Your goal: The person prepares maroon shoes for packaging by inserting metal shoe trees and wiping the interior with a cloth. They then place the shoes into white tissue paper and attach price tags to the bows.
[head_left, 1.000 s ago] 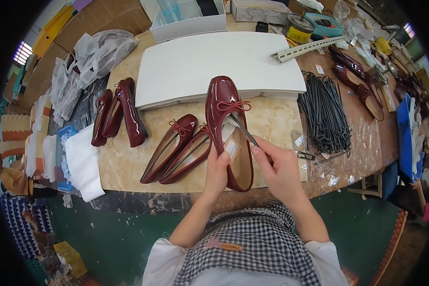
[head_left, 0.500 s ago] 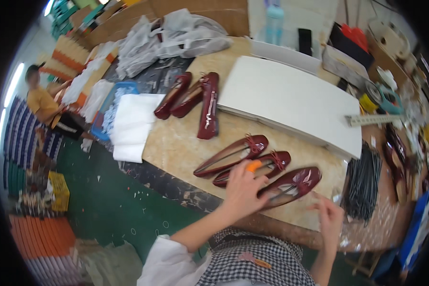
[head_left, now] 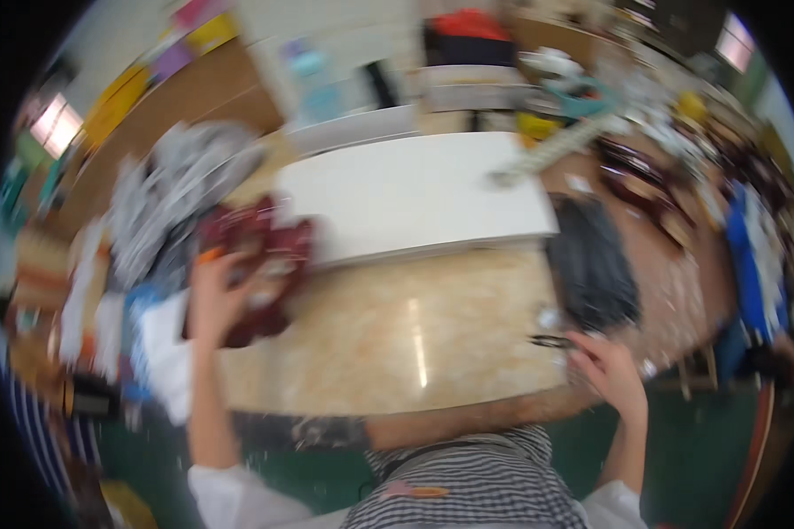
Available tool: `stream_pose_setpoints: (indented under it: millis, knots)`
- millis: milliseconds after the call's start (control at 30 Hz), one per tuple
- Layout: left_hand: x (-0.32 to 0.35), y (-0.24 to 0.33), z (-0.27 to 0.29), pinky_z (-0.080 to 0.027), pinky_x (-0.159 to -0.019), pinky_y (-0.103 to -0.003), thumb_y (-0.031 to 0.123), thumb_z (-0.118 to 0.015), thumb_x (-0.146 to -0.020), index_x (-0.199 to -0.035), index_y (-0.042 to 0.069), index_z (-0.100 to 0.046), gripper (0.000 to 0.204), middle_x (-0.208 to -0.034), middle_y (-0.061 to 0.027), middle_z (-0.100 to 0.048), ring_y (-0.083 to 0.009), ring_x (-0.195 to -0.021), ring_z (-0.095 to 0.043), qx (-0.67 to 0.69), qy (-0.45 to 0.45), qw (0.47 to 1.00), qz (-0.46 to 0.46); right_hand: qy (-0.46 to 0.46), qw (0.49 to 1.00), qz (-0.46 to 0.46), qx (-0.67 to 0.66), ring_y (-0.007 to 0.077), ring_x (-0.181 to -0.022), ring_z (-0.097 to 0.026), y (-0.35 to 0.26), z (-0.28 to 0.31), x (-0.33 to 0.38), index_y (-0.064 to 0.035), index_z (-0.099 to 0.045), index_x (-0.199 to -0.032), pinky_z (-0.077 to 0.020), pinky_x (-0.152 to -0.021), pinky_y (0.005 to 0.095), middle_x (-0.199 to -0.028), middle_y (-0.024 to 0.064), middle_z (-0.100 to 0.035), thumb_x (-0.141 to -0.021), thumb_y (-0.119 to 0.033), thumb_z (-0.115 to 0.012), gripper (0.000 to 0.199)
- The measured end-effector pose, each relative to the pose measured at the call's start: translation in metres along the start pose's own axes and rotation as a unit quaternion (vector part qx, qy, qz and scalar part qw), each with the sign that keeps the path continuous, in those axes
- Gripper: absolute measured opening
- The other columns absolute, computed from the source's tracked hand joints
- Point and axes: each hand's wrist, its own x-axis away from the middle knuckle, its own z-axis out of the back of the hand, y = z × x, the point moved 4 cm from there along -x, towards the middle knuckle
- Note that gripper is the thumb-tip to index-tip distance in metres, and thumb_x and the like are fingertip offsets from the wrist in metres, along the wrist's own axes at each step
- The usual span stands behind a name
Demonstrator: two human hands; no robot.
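On the left of the table, a cluster of dark red ballet flats (head_left: 278, 273) is smeared by motion. My left hand (head_left: 220, 295), with an orange cover on one finger, reaches in among these shoes; blur hides whether its fingers grip one. My right hand (head_left: 610, 375) is near the table's right front, closed on a small black two-armed tool (head_left: 549, 341). Its tip points left over the tabletop, and blur hides its exact kind.
A large white board or stack (head_left: 423, 194) lies behind the bare tabletop (head_left: 432, 326). Black strips (head_left: 594, 264) lie in a bundle at the right, with more dark red shoes (head_left: 640, 185) beyond. Grey wrapping (head_left: 181, 185) is heaped at far left, beside white sheets (head_left: 168, 344).
The three shoes in the middle front are gone from there, and shoes cluster at the left with my left hand. My right hand now holds a small black tool. The view has turned.
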Motion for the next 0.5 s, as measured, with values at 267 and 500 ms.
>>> stream_pose_setpoints:
  millis: [267, 500]
  knots:
    - [-0.076, -0.19, -0.008, -0.035, -0.104, -0.041, 0.017, -0.063, -0.081, -0.125, -0.002, -0.054, 0.048, -0.13, -0.0276, -0.047, -0.0419, -0.121, -0.044, -0.265, 0.033, 0.96, 0.084, 0.131, 0.991, -0.012, -0.024, 0.0196, -0.068, -0.065, 0.147, 0.118, -0.005, -0.0035, -0.063, -0.115, -0.0491, -0.064, 0.0326, -0.078, 0.0115, -0.069, -0.088, -0.014, -0.058, 0.029]
    - [-0.093, 0.074, -0.096, -0.033, -0.104, -0.043, 0.009, -0.069, -0.073, -0.13, 0.004, -0.048, 0.061, -0.137, -0.0254, -0.038, -0.0409, -0.126, -0.037, -0.242, -0.043, 0.968, -0.043, 0.256, 0.92, -0.12, 0.27, 0.0317, -0.114, -0.054, 0.323, 0.195, -0.125, -0.0054, -0.049, -0.13, -0.0461, -0.092, 0.0401, -0.128, 0.0168, -0.053, -0.078, -0.009, -0.058, 0.053]
